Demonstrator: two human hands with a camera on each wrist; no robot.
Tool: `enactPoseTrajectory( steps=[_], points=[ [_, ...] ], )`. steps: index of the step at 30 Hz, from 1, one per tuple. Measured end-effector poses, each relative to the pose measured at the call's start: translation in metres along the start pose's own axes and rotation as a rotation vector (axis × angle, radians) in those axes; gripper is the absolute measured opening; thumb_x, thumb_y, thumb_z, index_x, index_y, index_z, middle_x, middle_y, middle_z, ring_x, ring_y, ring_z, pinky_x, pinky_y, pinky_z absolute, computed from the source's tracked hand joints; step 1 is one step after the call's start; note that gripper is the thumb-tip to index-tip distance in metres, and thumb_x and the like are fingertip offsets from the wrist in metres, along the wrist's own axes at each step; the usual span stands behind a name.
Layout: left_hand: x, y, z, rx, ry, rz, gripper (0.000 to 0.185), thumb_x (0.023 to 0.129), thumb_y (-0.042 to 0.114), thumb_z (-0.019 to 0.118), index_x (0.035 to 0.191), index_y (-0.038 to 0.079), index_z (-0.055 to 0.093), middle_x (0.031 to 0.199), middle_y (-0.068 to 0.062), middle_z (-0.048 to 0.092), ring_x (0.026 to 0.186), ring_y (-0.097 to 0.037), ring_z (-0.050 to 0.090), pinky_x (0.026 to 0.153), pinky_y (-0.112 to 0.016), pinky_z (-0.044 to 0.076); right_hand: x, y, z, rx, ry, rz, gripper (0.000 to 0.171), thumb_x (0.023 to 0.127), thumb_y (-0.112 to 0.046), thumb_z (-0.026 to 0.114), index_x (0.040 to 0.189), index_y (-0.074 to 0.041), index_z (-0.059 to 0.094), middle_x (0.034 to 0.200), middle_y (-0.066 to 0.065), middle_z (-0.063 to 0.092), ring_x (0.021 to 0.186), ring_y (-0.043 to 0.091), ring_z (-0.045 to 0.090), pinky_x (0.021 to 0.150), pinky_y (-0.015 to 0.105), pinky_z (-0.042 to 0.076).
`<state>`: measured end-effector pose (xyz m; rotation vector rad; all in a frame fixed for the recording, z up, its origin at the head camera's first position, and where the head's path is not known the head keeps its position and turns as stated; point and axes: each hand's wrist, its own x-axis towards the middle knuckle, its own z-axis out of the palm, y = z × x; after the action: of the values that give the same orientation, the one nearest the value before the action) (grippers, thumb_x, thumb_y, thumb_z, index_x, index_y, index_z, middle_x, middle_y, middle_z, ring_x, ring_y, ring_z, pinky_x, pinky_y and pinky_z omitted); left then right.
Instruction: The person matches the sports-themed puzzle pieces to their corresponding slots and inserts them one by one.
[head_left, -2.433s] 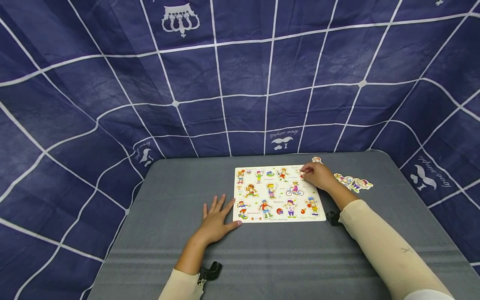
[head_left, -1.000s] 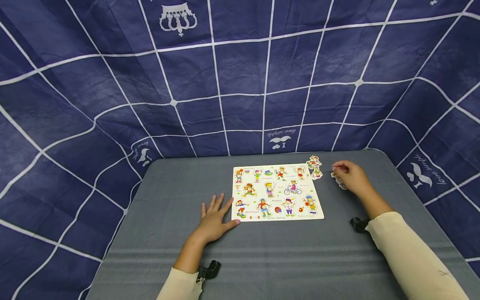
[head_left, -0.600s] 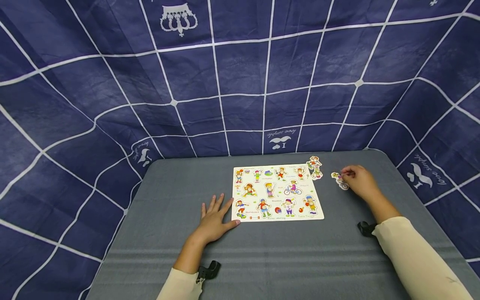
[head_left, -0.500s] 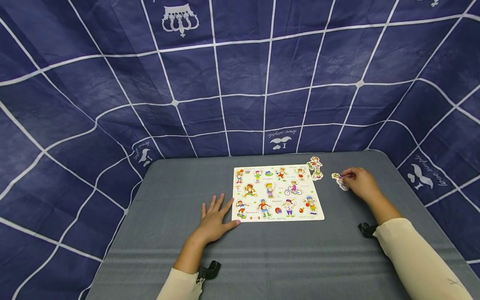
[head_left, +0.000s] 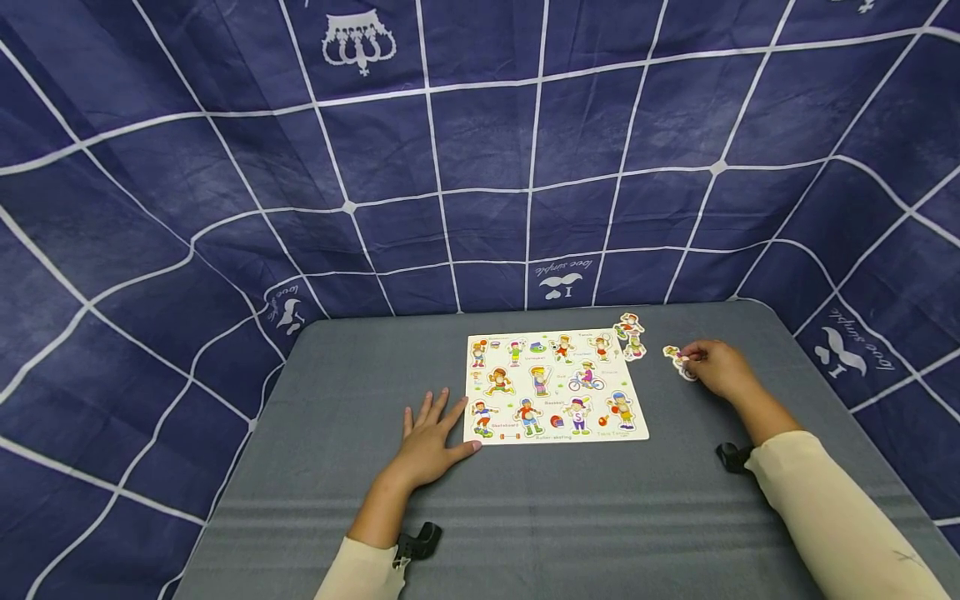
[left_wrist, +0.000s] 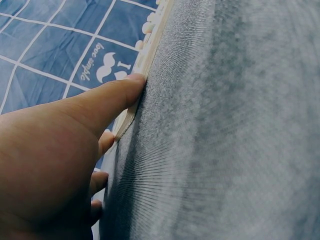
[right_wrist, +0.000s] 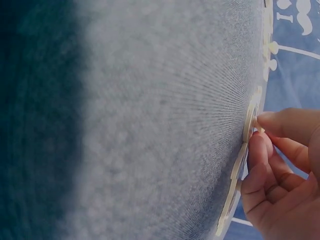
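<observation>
My right hand (head_left: 720, 368) is at a flat figure-shaped puzzle piece (head_left: 677, 361) on the table, right of the white puzzle board (head_left: 525, 387). In the right wrist view, thumb and fingertips (right_wrist: 265, 119) pinch a small peg on the puzzle piece (right_wrist: 247, 122); part of the piece is hidden by the hand in the head view. My left hand (head_left: 426, 448) lies with fingers spread on the table, thumb and index fingertip at the board's left edge. In the left wrist view the thumb (left_wrist: 132, 80) presses the board's edge (left_wrist: 147, 60). Colourful sports figures fill the board, with pegs showing along its side.
Two loose puzzle pieces (head_left: 628, 325) lie together at the board's upper right corner. A grey cloth covers the table (head_left: 570, 517). A blue, white-lined curtain (head_left: 480, 167) stands behind the table and on both sides.
My right hand has moved from the board's upper right corner to the loose pieces on the right, and its fingers have closed on a piece's peg there. The left hand stays put.
</observation>
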<state>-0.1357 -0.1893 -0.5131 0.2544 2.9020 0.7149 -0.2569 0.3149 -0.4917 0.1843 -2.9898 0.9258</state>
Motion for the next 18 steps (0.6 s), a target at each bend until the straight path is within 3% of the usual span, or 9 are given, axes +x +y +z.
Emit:
enactPoseTrajectory(
  steps=[18],
  points=[
    [0.0001, -0.0017, 0.0010, 0.001, -0.003, -0.003, 0.082, 0.090, 0.064, 0.065, 0.159, 0.030, 0.036, 0.170, -0.011, 0.018, 0.159, -0.039, 0.004, 0.121, -0.071, -0.003, 0.0000, -0.0011, -0.0018, 0.005, -0.001, -0.001, 0.020, 0.088, -0.004, 0.065, 0.105, 0.005, 0.070, 0.086, 0.013, 0.070, 0.071, 0.009, 0.053, 0.063, 0.026, 0.040]
  ],
)
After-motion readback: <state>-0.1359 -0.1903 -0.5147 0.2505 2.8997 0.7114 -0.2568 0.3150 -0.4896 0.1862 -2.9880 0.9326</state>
